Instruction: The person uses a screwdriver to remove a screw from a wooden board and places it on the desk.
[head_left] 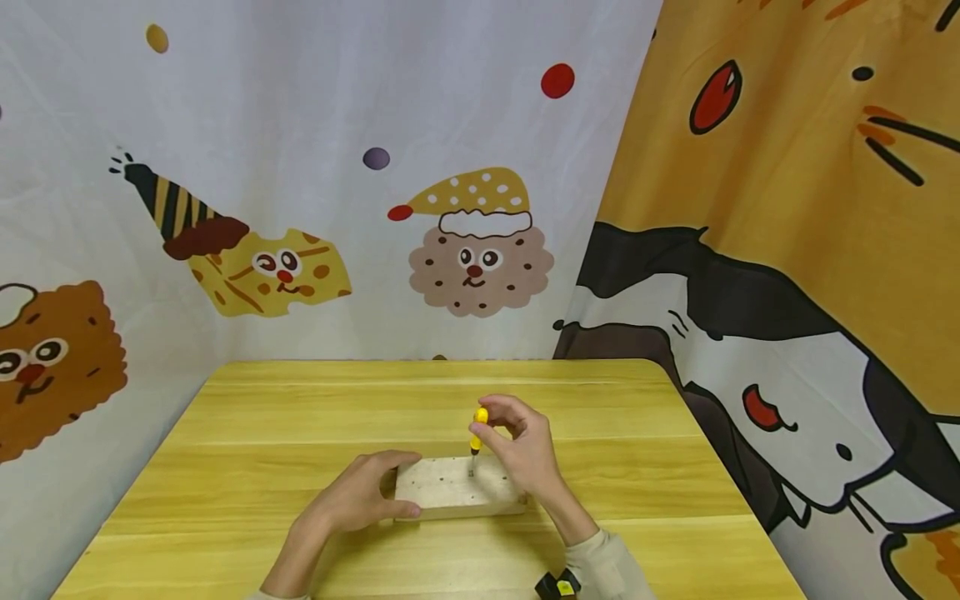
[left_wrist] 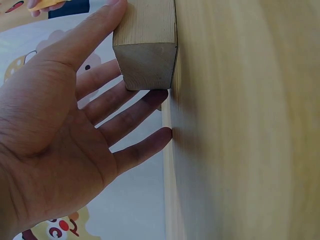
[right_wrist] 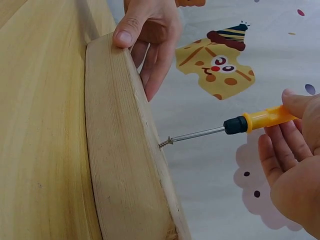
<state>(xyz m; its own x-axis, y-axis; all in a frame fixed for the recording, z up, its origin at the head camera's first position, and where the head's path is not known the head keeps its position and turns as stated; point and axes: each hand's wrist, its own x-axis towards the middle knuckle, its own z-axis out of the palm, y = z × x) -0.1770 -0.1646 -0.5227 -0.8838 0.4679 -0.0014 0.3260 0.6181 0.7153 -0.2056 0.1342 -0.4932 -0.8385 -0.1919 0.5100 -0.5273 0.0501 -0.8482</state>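
A: ok so where's the screw (right_wrist: 166,142) at, and does it look sketchy to anyone else?

B: Top face of the block, between the two hands and closer to the right one. There's bare thread showing above the wood, so imo it could lean over if the push comes in sideways.

A: And the screwdriver (right_wrist: 235,126)?

B: Tip's on the screw head. If it drifts off line it could slip out and gouge the wood. The right hand (head_left: 525,446) just pinches the yellow handle between thumb and fingertips, so not loads of control if the screw gets stiff.

A: Block holding steady tho?

B: Kinda. The left hand (head_left: 363,492) straddles the end of the wooden block (head_left: 450,492) on its own side, thumb on the near edge, fingers spread along the far one. Looks light to me, can't tell how hard it's squeezing. The far end past that grip has no hand bracing it, so a hard twist could spin the block on the tabletop (head_left: 262,458) under both hands.
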